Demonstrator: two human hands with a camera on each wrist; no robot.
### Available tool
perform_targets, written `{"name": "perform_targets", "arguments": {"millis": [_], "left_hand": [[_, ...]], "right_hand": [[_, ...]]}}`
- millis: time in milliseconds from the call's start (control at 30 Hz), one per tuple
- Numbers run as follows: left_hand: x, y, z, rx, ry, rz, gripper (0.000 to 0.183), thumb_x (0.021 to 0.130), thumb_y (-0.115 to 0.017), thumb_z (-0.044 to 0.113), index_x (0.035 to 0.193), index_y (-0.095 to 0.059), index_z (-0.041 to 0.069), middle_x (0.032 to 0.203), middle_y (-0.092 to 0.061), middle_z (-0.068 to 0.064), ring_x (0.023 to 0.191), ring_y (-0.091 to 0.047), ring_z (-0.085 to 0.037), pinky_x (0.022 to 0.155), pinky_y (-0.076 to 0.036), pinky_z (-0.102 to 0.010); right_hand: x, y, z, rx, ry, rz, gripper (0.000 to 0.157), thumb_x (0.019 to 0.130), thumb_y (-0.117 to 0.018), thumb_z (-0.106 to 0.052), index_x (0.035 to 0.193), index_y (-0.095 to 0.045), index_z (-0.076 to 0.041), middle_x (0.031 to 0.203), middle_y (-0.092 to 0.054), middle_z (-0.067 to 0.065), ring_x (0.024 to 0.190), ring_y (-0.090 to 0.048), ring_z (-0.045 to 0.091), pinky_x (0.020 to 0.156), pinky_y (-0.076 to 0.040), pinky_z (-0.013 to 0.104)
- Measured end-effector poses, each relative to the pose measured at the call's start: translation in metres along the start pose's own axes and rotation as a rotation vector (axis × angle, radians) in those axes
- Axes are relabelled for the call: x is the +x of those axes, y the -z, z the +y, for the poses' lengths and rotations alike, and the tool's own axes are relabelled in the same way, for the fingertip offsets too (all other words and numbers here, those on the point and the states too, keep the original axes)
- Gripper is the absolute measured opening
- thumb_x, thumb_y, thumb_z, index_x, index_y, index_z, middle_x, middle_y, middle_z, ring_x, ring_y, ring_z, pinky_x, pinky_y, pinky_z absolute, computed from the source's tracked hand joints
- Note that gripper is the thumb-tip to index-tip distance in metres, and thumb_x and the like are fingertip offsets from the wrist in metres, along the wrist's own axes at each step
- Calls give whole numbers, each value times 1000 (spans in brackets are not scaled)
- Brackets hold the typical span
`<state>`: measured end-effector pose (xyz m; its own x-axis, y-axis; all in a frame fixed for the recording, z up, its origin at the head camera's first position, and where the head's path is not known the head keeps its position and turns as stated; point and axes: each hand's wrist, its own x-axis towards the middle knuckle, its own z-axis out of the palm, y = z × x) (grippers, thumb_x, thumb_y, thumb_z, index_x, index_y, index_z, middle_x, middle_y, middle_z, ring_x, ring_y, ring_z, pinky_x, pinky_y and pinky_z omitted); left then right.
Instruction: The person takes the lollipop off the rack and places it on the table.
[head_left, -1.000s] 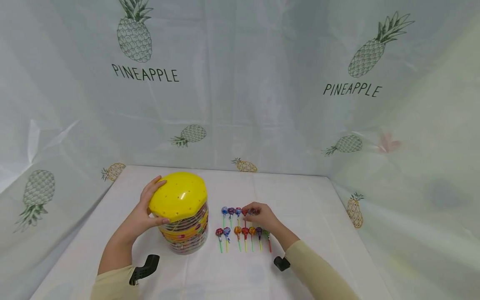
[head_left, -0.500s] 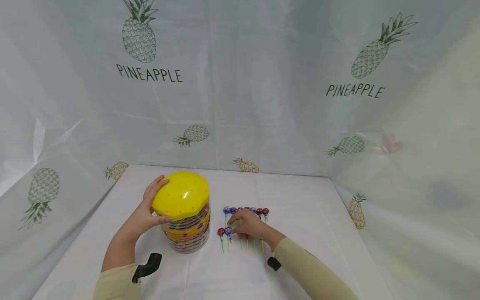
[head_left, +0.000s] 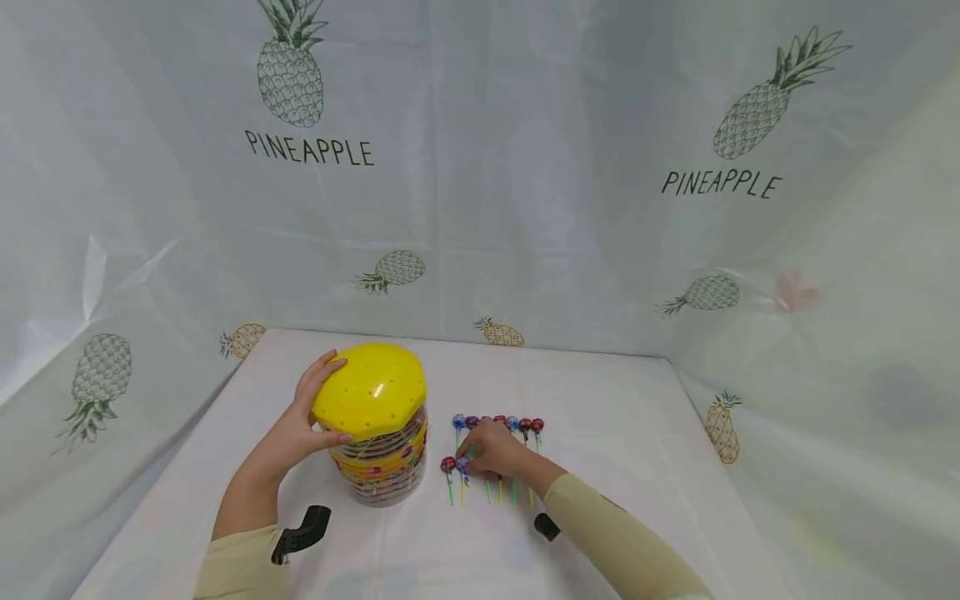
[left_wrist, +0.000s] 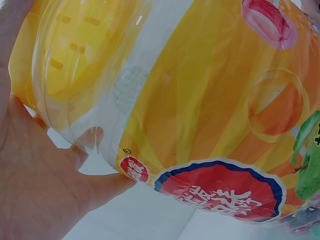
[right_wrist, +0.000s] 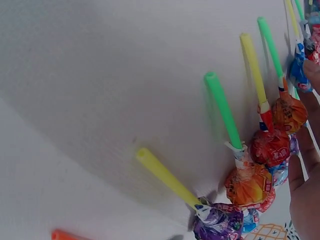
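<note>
On the left of the table stands a clear candy jar (head_left: pixel 384 473) with a yellow lid (head_left: pixel 371 392) and a colourful label (left_wrist: pixel 200 105). My left hand (head_left: pixel 296 429) grips it around the lid, thumb in front and fingers along the far-left edge. My right hand (head_left: pixel 501 450) is over the lollipops to the jar's right, thumb and fingers pinching the head of a blue-wrapped lollipop (right_wrist: pixel 298 72) in the front row. Left of that one lies a red lollipop (head_left: pixel 447 464). Orange (right_wrist: pixel 250 184) and purple (right_wrist: pixel 218 221) lollipops lie along the same row, partly hidden by my hand in the head view.
A back row of lollipops (head_left: pixel 537 425) lies behind my right hand, partly covered by it. The white table (head_left: pixel 600 400) meets a pineapple-print curtain (head_left: pixel 525 208) at its back and sides.
My right hand has moved left and toward the front, from the back row to the blue lollipop in the front row. My left hand keeps its grip on the jar.
</note>
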<state>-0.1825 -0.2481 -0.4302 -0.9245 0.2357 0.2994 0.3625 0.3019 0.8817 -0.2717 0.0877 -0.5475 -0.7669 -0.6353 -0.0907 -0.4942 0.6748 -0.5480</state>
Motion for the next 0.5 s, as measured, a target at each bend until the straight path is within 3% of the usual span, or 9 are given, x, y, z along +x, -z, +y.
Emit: {"name": "perform_targets", "arguments": {"millis": [133,267,400,500], "left_hand": [[1,-1,0,-4,2,-5,97,76,-83,12,153,-25,17,161,2,-5,140,-10,-47,99,-16,-79],[1,-1,1,-8,6,-11,96,76,-83,12,153,-25,17,161,2,-4,141,-9,-46,100,-16,-78],[0,0,0,-10,4,-11,97,76,-83,12,153,-25,17,161,3,-6,141,-8,-47,100,-16,-79],[0,0,0,-8,3,-8,97,76,-84,11,153,-25,17,161,3,-6,141,-8,-47,99,-15,-80]], "right_hand": [[-1,0,-1,-22,-13,-1,19,76,-85,-20,91,-79,-30,89,-62,-24,89,-44,7,83,-38,29],[-3,-1,1,-35,34,17,18,77,-84,-18,91,-79,-28,86,-63,-24,85,-46,5,83,-41,28],[-4,-1,5,-56,98,33,16,78,-83,-17,91,-80,-26,84,-64,-23,79,-51,0,106,-37,36],[-6,0,9,-88,140,47,14,79,-82,-17,91,-80,-24,85,-66,-23,79,-54,-2,107,-36,36]]}}
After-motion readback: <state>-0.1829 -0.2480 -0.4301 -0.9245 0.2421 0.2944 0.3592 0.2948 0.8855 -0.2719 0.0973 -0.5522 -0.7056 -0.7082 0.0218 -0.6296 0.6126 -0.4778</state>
